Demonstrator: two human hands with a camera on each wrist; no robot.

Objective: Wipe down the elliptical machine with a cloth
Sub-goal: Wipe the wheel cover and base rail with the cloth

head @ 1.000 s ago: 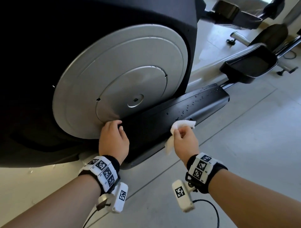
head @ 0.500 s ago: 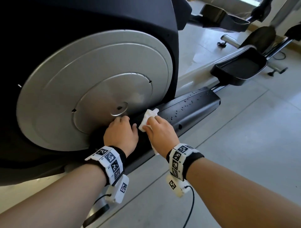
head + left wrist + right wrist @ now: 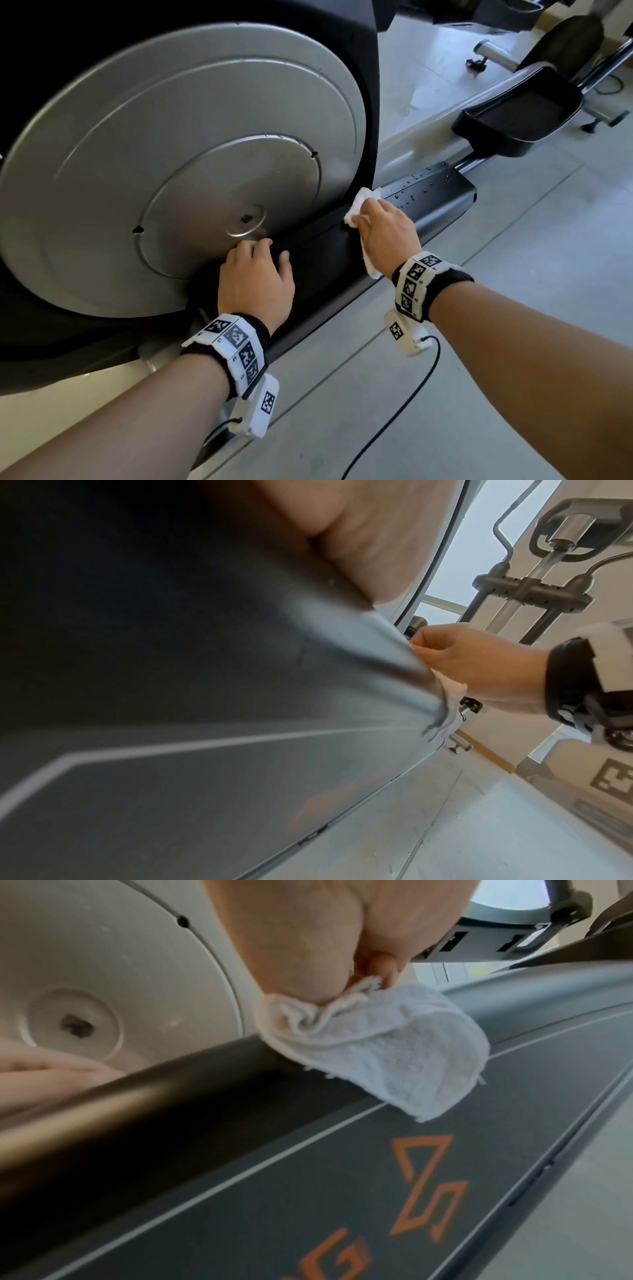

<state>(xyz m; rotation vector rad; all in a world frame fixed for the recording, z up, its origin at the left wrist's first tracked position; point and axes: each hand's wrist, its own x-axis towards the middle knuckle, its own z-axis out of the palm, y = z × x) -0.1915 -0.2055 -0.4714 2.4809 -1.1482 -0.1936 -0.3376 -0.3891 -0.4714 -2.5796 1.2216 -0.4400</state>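
The right hand [image 3: 387,229] clenched the white cloth [image 3: 361,205] on the elliptical's black rail cover [image 3: 431,198], center frame; the left hand [image 3: 255,277] rested, fingers relaxed, below the silver disc [image 3: 171,154].

Two hands: left hand [image 3: 255,277], right hand [image 3: 387,233]. One white cloth [image 3: 363,205]. One silver flywheel disc [image 3: 171,154]. One black foot pedal [image 3: 520,113]. Two marker wristbands.

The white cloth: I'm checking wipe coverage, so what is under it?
The crumpled white terry cloth, gripped by the right hand, lies on the top edge of the elliptical's long black side cover. Droplets show beyond it; the patch beneath the cloth is hidden.
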